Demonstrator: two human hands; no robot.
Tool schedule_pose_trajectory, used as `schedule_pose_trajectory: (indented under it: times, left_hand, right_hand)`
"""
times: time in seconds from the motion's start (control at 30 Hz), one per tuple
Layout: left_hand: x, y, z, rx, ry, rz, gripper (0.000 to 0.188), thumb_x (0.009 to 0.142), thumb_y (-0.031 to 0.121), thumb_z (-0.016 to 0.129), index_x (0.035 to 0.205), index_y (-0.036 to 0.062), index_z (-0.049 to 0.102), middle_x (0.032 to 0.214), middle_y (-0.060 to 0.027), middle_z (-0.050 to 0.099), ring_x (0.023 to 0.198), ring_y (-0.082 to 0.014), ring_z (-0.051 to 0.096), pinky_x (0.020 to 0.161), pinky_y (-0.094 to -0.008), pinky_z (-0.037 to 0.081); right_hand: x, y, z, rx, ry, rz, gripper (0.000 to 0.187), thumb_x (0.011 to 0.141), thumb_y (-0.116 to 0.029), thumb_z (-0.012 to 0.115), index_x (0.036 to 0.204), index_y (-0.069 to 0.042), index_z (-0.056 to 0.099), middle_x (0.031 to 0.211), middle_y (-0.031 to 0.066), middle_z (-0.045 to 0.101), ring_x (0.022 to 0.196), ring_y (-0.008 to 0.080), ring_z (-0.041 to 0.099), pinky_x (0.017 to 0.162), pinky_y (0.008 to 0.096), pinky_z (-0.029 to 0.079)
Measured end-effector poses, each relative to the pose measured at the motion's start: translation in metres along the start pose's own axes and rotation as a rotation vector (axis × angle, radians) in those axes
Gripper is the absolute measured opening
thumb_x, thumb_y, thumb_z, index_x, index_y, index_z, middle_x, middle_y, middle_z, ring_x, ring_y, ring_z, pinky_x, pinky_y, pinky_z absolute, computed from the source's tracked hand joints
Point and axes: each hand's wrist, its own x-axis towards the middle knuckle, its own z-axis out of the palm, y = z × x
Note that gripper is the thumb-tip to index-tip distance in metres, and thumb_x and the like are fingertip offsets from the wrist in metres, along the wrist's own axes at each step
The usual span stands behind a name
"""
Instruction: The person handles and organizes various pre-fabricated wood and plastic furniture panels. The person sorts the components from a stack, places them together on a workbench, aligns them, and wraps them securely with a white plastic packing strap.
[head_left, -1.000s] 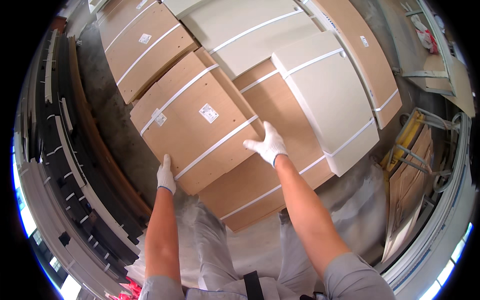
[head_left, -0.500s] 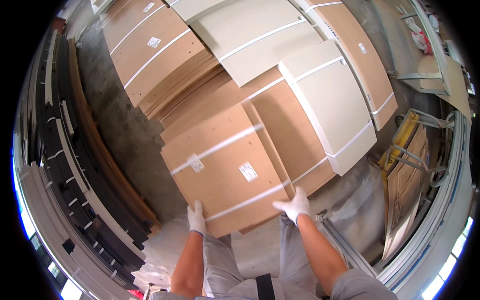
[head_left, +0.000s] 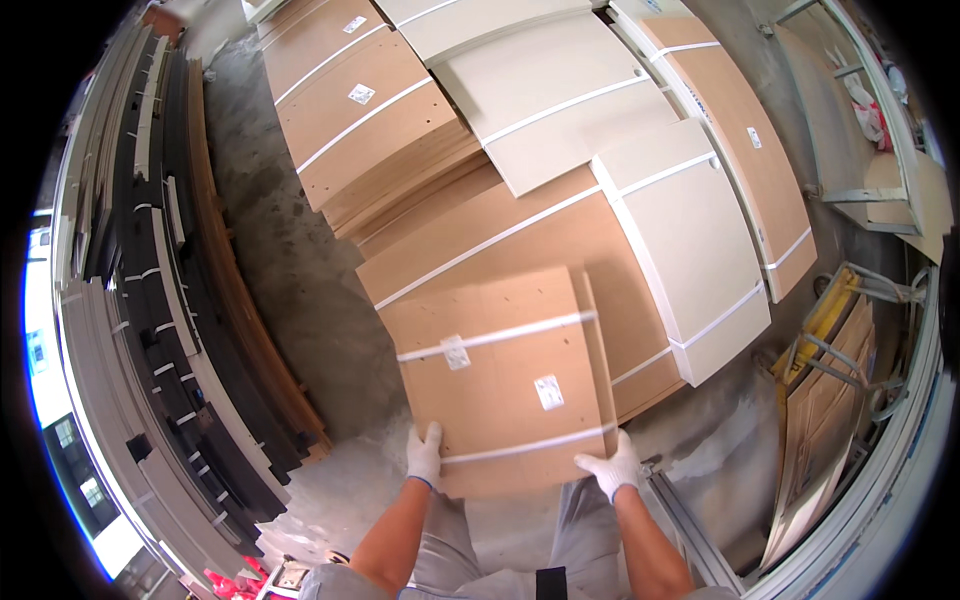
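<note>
Between my two gloved hands is a strapped bundle of brown boards (head_left: 505, 375), with two white straps and two white labels on its face. My left hand (head_left: 424, 455) grips its near left corner, thumb on top. At the near right corner my right hand (head_left: 611, 466) holds the edge, thumb over the top face; the fingers beneath are hidden. The bundle's far part overlaps a larger strapped stack of brown panels (head_left: 540, 235). To the right of it, a cream panel pack (head_left: 695, 250) lies on those panels.
More brown packs (head_left: 365, 120) and cream packs (head_left: 550, 100) lie farther off. Long dark and grey strips (head_left: 165, 300) line the left side. On the right stand a yellow-and-grey trolley with boards (head_left: 825, 370) and a metal frame (head_left: 880, 195). Metal rails (head_left: 695, 530) lie near my right arm.
The bundle has come nearer to me and turned straighter, showing more of the brown panels behind it. Both hands have kept their hold. The whole view has shifted a little.
</note>
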Motion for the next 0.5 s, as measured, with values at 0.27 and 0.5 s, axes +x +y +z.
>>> schedule_pose_trajectory:
  times: [0.27, 0.5]
  left_hand:
    - [0.03, 0.023, 0.029, -0.245, -0.038, 0.001, 0.063, 0.089, 0.032, 0.078, 0.133, -0.0049, 0.054, 0.121, -0.0147, 0.066, 0.107, -0.0221, 0.064, 0.094, -0.0353, 0.051]
    - [0.018, 0.044, 0.002, -0.253, -0.056, -0.183, 0.05, 0.084, 0.027, 0.082, 0.12, -0.0042, 0.068, 0.109, -0.0114, 0.073, 0.094, -0.0194, 0.069, 0.085, -0.0325, 0.055]
  right_hand:
    - [0.039, -0.077, -0.036, -0.32, 0.103, -0.127, 0.103, 0.056, -0.044, 0.097, 0.136, 0.002, 0.052, 0.133, 0.0283, 0.059, 0.124, 0.0413, 0.058, 0.106, 0.0439, 0.048]
    - [0.022, -0.062, -0.033, -0.202, -0.13, -0.036, 0.083, 0.059, -0.044, 0.096, 0.121, 0.0, 0.061, 0.118, 0.0237, 0.069, 0.113, 0.0385, 0.066, 0.098, 0.0428, 0.052]
